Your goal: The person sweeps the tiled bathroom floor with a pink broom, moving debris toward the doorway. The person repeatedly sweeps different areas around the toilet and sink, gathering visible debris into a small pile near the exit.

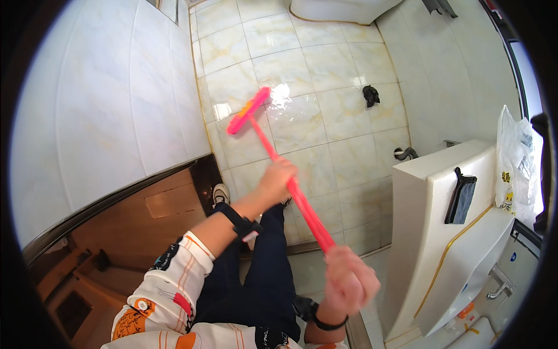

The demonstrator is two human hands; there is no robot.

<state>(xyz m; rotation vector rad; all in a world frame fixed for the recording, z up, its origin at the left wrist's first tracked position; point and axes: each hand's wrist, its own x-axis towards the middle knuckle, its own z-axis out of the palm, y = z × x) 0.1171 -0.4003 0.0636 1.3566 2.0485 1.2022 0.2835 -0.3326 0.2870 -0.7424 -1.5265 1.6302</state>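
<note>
A long-handled pink floor brush [250, 110], with orange on its head, slants up and left from my hands. Its head is at the wet, shiny part of the tiled floor [299, 122]; whether it presses on the tiles I cannot tell. My left hand [279, 179] is wrapped round the middle of the handle, with a black band on that wrist. Lower and to the right, my right hand [350, 279] is closed round the upper end of the handle and looks slightly blurred.
A crumpled black thing [371, 96] lies on the tiles at right. Near a pipe [406, 153] stands a white sink cabinet [410, 198] with a dark cloth [461, 198] and a white plastic bag [514, 157]. A tiled wall [110, 104] rises at left. My shoe [221, 193] is by the dark doorframe.
</note>
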